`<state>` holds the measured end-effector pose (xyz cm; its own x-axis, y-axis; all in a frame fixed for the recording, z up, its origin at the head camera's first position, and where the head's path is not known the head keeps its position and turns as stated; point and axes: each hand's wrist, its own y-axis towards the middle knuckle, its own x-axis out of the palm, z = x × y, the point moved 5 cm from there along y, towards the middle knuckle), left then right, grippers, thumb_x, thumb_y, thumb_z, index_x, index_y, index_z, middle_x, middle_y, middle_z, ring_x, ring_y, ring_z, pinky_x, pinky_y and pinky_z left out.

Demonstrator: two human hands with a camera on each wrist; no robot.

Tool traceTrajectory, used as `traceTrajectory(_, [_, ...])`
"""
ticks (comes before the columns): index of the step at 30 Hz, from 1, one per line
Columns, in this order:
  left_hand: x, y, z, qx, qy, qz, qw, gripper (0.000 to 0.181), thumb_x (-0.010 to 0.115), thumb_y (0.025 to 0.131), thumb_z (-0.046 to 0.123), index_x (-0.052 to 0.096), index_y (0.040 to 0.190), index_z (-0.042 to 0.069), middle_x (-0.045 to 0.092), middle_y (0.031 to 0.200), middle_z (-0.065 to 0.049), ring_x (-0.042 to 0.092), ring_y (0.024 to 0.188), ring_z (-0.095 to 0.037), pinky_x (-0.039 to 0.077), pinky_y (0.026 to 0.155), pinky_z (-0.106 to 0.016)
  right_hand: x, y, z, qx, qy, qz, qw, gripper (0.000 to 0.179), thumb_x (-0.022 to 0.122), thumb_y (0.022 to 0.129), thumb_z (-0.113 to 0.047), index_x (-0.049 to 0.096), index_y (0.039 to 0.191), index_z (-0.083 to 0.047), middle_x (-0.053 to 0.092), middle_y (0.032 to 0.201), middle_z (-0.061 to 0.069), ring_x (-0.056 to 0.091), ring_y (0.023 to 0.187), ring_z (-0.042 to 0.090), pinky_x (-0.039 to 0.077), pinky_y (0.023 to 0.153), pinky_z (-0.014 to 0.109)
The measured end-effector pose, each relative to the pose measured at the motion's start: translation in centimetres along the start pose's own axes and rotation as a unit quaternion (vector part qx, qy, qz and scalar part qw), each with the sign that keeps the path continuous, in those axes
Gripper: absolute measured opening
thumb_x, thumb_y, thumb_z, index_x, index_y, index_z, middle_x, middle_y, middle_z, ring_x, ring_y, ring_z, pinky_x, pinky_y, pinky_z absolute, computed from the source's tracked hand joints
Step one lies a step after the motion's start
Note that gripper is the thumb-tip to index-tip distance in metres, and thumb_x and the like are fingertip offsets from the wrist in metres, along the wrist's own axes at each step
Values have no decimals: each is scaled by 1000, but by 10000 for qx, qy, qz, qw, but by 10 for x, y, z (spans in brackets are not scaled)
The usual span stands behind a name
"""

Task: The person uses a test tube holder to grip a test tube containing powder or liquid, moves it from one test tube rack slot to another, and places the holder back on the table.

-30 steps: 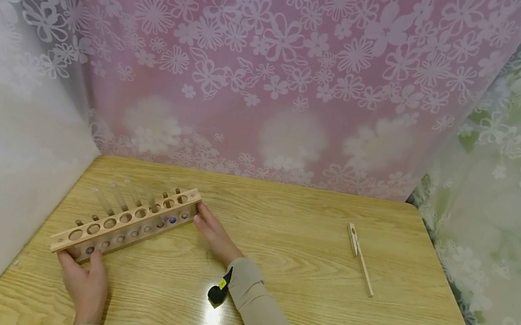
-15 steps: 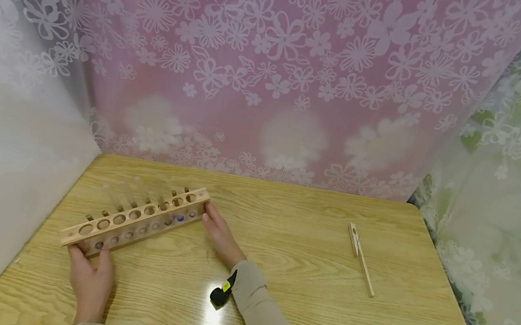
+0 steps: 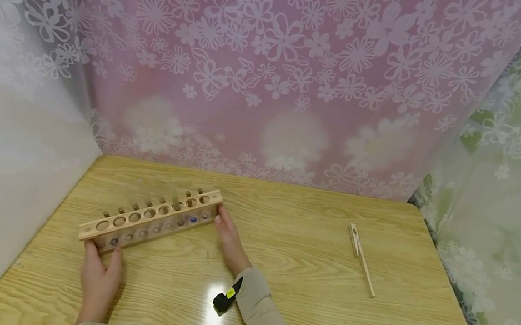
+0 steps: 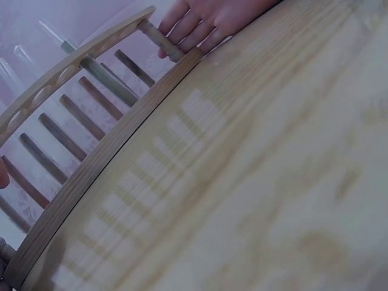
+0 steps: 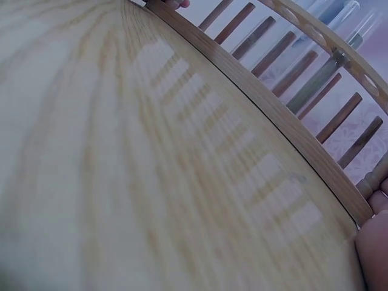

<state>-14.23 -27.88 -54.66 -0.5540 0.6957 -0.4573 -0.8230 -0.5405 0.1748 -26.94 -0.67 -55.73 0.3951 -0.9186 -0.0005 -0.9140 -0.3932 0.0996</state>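
Note:
A wooden test tube rack stands slantwise on the left half of the table, its right end farther back. My left hand holds its near left end, thumb at the front. At the opposite end, my right hand grips the rack's right side post. Several clear test tubes stand in the holes, faint in the head view. One tube looks filled with something greyish green in the left wrist view. Short wooden pegs rise from the base along the back row.
A wooden test tube clamp lies on the right part of the wood-grain table. Behind the table hangs a pink flowered curtain, with pale sheets at both sides.
Both hands have shifted the rack to the right across the table, and it is turned slightly less steeply. The clamp has stayed where it was.

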Motion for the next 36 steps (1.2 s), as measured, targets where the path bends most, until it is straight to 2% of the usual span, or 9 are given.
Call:
traceTrajectory(5, [8, 0, 4, 23, -8, -113, 9999, 70, 54, 100, 21, 17, 157, 4, 37, 148, -32, 36, 138, -45, 30, 113, -55, -6, -7, -1, -73, -66, 178, 9998, 59, 30, 108, -33, 13, 159, -7, 12, 165, 7, 8, 151, 22, 7, 123, 44])
traceTrajectory(12, [22, -1, 13, 140, -176, -121, 9997, 65, 57, 99, 21, 25, 153, 4, 40, 147, -29, 38, 137, -42, 33, 110, -56, -18, -15, -2, -3, -56, 630, 9980, 66, 32, 107, -44, 14, 159, -8, 15, 165, 5, 10, 151, 20, 8, 123, 42])
traceTrajectory(19, [36, 0, 18, 267, -307, -270, 9988, 64, 56, 99, 19, 26, 152, 1, 39, 148, -29, 38, 137, -41, 34, 110, -55, -31, -23, -1, 163, 20, 903, 9958, 67, 31, 107, -46, 12, 160, -9, 12, 165, 6, 8, 151, 22, 7, 123, 44])
traceTrajectory(23, [46, 1, 21, 375, -298, -334, 9983, 65, 57, 99, 18, 26, 152, 1, 41, 146, -30, 38, 137, -41, 34, 110, -55, -40, -28, 0, 95, 153, 1089, 9939, 68, 31, 106, -46, 12, 159, -7, 11, 165, 9, 7, 151, 25, 7, 123, 45])
traceTrajectory(28, [59, 1, 27, 461, -319, -431, 9975, 69, 57, 98, 17, 22, 156, 3, 39, 149, -28, 37, 139, -40, 34, 111, -55, -51, -33, 0, -45, 217, 1275, 9916, 71, 31, 106, -47, 12, 158, -2, 11, 165, 14, 7, 151, 28, 6, 123, 47])
traceTrajectory(36, [80, 2, 37, 341, -505, -724, 9955, 76, 56, 99, 18, 11, 160, 8, 29, 157, -23, 29, 144, -34, 27, 117, -51, -71, -40, -3, -342, 487, 1433, 9879, 74, 33, 106, -47, 10, 157, 2, 9, 164, 18, 5, 151, 29, 5, 123, 48])
